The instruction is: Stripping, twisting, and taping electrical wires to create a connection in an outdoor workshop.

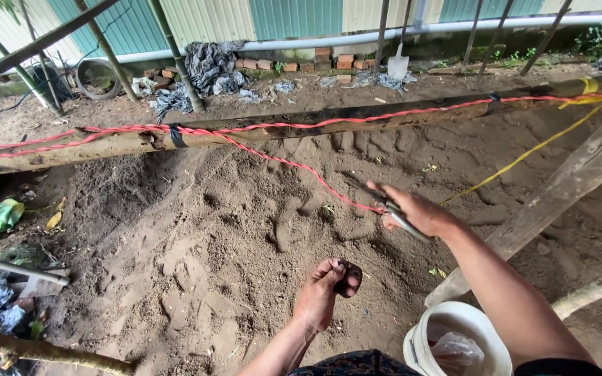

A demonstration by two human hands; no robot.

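Note:
My right hand (418, 211) is raised over the sandy ground, its fingers closed around a grey metal tool like pliers (404, 221). The tool's tip meets the end of a red twisted cord (294, 167). That cord slants down from a long horizontal wooden pole (106, 145), where more of it runs along the pole under black bands. A yellow strap (524, 154) runs from the pole's right end down toward my hand. My left hand is out of view. My bare foot in a sandal (323, 292) hangs below.
A white bucket (419, 348) with a plastic bag inside stands at bottom right. A wooden plank (566, 188) slants on the right. Bricks, rags, a shovel (398, 64) and a corrugated fence lie beyond the pole. Rubbish and sticks lie at left.

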